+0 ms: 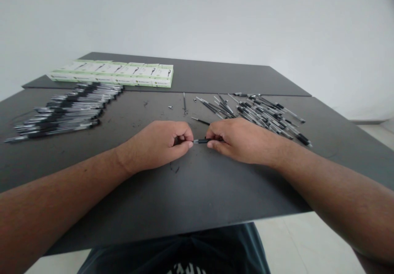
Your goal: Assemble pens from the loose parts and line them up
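Observation:
A slim pen (201,141) with a dark grip section lies level between my hands, just over the dark tabletop. My left hand (163,142) pinches its pale tip end between thumb and fingers. Around the darker part my right hand (243,140) is closed, hiding the rest of the pen. Just beyond my right fingers a dark ink refill (200,120) rests on the table. A single refill (184,103) stands apart further back, with a small metallic tip piece (170,107) to its left.
Assembled-looking pens (67,110) lie in a row at the left. Behind them stand white-and-green boxes (123,74) side by side. At the right is a loose heap of pen barrels (267,116) with several refills (220,106). The table (197,200) has its near edge by my lap.

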Action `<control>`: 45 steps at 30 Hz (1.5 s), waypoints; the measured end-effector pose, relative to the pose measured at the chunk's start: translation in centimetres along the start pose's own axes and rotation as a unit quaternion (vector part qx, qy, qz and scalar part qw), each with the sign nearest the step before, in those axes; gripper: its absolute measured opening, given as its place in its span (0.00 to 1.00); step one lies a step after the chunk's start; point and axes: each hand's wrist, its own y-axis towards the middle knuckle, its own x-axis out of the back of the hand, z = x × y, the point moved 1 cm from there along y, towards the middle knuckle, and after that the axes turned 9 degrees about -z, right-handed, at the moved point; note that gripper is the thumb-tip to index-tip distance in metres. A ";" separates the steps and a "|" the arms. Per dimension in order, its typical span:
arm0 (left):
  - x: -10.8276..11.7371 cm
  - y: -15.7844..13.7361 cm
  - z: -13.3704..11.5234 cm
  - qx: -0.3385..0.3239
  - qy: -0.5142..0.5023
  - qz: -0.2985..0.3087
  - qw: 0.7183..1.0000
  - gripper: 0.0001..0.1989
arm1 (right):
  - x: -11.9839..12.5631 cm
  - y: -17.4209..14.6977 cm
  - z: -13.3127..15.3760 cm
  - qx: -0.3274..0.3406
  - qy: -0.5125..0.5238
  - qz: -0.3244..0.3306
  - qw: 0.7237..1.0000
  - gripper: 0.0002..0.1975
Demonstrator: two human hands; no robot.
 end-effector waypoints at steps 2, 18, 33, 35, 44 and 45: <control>0.0 0.0 0.0 0.001 0.002 0.001 1.000 0.09 | 0.0 0.0 0.0 0.016 -0.008 0.014 1.000 0.10; 0.0 0.0 -0.1 0.009 -0.001 0.000 1.000 0.08 | 0.1 0.0 0.1 0.004 0.006 0.011 1.000 0.10; 0.0 -0.1 0.0 -0.006 -0.016 -0.006 1.000 0.08 | -0.3 0.1 0.1 0.033 -0.005 0.026 0.999 0.11; 0.0 -0.1 0.1 -0.011 -0.018 -0.009 1.000 0.08 | -0.3 0.1 0.0 0.043 0.005 0.024 0.999 0.13; 0.0 -0.1 0.0 -0.013 -0.019 -0.010 1.000 0.07 | -0.2 0.0 0.1 0.037 -0.004 0.031 0.999 0.13; 0.0 -0.1 0.1 -0.013 -0.019 -0.010 1.000 0.07 | -0.2 0.0 0.0 0.039 0.000 0.029 0.999 0.14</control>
